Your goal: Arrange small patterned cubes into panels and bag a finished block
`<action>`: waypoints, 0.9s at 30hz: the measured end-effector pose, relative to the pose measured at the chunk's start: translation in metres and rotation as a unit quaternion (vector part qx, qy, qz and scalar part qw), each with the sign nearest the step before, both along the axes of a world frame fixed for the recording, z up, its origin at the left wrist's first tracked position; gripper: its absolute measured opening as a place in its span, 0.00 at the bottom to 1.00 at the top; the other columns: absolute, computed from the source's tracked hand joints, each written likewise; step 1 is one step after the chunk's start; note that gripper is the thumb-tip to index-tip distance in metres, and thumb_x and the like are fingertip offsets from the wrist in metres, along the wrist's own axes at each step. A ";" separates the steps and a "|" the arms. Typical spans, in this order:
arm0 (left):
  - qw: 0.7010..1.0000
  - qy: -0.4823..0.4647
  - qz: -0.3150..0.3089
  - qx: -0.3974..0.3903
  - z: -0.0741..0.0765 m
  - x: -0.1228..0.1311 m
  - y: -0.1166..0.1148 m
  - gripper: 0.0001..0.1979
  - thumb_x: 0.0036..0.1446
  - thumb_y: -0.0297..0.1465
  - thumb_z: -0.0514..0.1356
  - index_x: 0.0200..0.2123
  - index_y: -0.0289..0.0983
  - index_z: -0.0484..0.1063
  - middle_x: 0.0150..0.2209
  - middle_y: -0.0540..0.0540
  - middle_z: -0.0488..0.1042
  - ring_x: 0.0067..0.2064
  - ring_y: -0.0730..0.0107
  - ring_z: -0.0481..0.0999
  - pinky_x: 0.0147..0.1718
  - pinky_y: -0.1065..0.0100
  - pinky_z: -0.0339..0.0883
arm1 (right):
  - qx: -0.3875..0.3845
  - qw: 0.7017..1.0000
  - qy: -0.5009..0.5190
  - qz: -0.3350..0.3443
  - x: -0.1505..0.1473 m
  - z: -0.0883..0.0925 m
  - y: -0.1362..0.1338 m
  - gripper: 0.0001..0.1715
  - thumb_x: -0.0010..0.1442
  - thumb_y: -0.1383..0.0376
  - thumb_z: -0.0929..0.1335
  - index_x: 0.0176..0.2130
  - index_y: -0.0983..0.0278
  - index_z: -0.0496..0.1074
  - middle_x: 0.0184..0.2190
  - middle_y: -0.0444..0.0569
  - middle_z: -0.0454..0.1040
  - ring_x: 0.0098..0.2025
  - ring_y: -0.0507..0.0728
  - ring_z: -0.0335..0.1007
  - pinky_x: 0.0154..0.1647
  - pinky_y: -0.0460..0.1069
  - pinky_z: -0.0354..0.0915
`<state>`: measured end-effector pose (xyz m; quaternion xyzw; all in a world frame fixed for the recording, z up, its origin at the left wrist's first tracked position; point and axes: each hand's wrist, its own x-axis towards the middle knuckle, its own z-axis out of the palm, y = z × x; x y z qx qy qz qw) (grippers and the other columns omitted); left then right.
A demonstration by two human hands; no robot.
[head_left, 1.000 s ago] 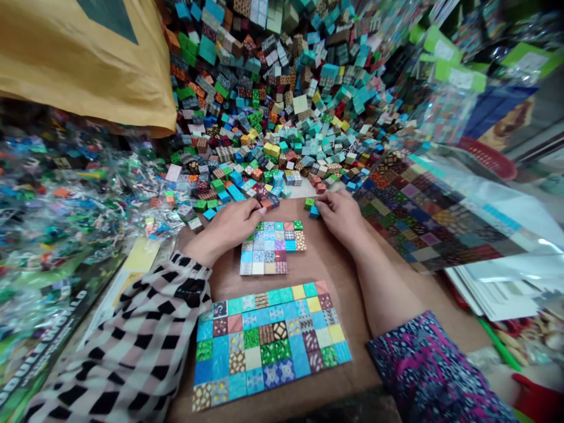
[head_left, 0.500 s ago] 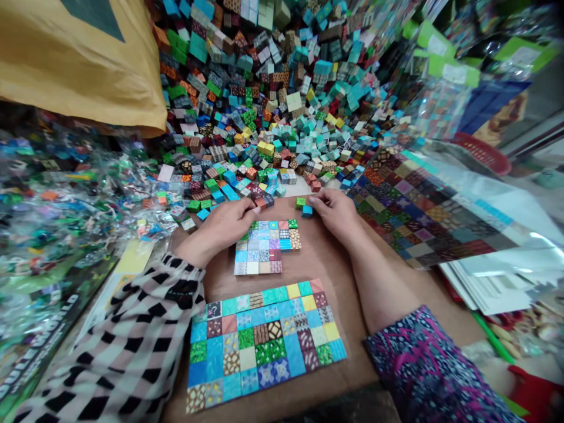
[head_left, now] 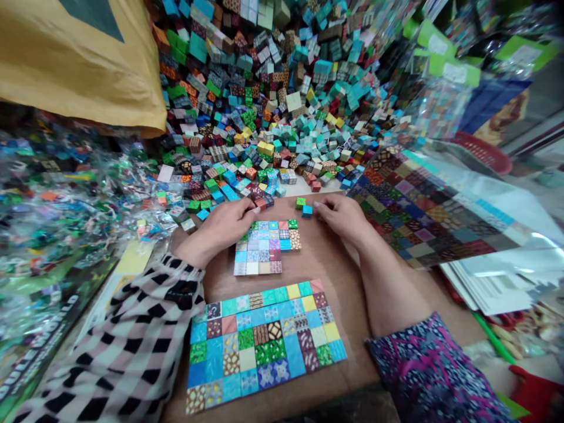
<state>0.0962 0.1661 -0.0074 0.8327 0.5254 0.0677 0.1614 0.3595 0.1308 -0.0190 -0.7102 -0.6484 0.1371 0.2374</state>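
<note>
right hand [head_left: 342, 217] shifted rightward — fingers narrowly parted | beside: one blue cube [head_left: 307, 211], one green cube [head_left: 300, 203] | left hand [head_left: 227, 227] — grip unclear

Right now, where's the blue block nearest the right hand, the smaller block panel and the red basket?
Blue block [head_left: 307, 211], head view: its visible middle.
Smaller block panel [head_left: 263, 247], head view: middle of its patterned top.
Red basket [head_left: 484, 153], head view: its perforated wall.

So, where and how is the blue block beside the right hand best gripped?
Probably pinch the blue block by its near and far faces at the right end, the right hand coming from the right: that side is open, while the green block crowds its far-left corner.
</note>
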 end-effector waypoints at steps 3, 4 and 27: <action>1.000 -0.003 -0.001 0.000 0.000 0.000 0.000 0.18 0.65 0.41 0.47 0.44 0.39 0.72 0.40 0.42 0.78 0.42 0.56 0.76 0.39 0.62 0.65 | -0.012 1.000 -0.006 0.002 -0.001 0.002 -0.001 0.13 0.58 0.60 0.66 0.24 0.61 0.68 0.24 0.47 0.73 0.28 0.56 0.65 0.27 0.49 0.51; 1.000 -0.005 -0.003 0.000 0.000 -0.001 0.000 0.18 0.65 0.41 0.47 0.44 0.39 0.72 0.40 0.42 0.78 0.42 0.56 0.76 0.39 0.61 0.65 | -0.015 1.000 -0.008 0.001 -0.001 0.002 -0.001 0.12 0.58 0.61 0.66 0.24 0.61 0.67 0.25 0.47 0.73 0.28 0.56 0.65 0.27 0.49 0.52; 1.000 -0.010 -0.005 0.000 -0.001 -0.002 0.001 0.18 0.65 0.41 0.47 0.45 0.39 0.72 0.39 0.43 0.78 0.42 0.56 0.75 0.38 0.62 0.64 | -0.132 0.975 0.168 0.053 0.005 0.009 -0.013 0.19 0.48 0.61 0.75 0.39 0.61 0.71 0.27 0.44 0.71 0.28 0.55 0.67 0.24 0.49 0.59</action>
